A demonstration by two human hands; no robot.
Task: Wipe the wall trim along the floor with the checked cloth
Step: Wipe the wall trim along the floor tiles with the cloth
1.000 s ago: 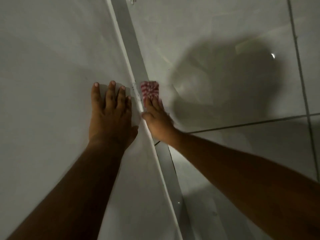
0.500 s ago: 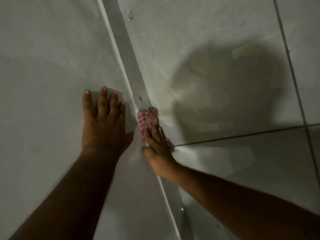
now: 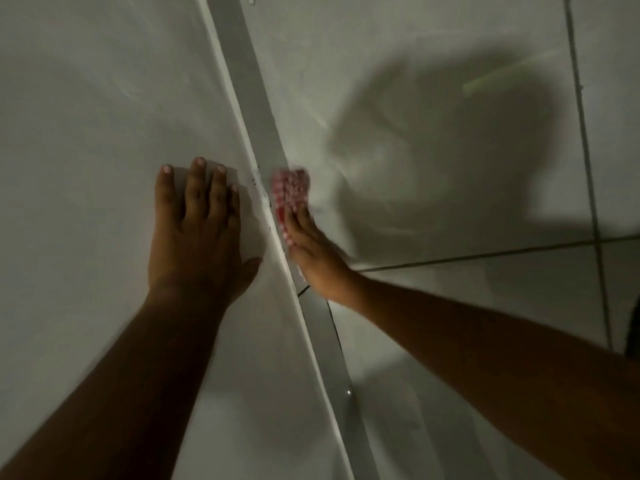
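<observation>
A grey wall trim [image 3: 249,88] runs diagonally from the top centre down to the bottom right, between the pale wall on the left and the tiled floor on the right. My right hand [image 3: 311,252] presses a red-and-white checked cloth [image 3: 290,190] flat against the trim, the cloth sticking out beyond the fingertips and blurred. My left hand [image 3: 197,230] lies flat on the wall just left of the trim, fingers spread, holding nothing. Small dark specks sit on the trim's top edge beside the cloth.
The floor is glossy pale tile [image 3: 433,150] with dark grout lines [image 3: 485,254], and a large shadow falls across it. The wall [image 3: 86,133] on the left is plain. A dark object [image 3: 633,327] shows at the right edge.
My right hand pulled the cloth back toward me along the trim, then pushed it forward again up the trim. My left hand stays flat on the wall.
</observation>
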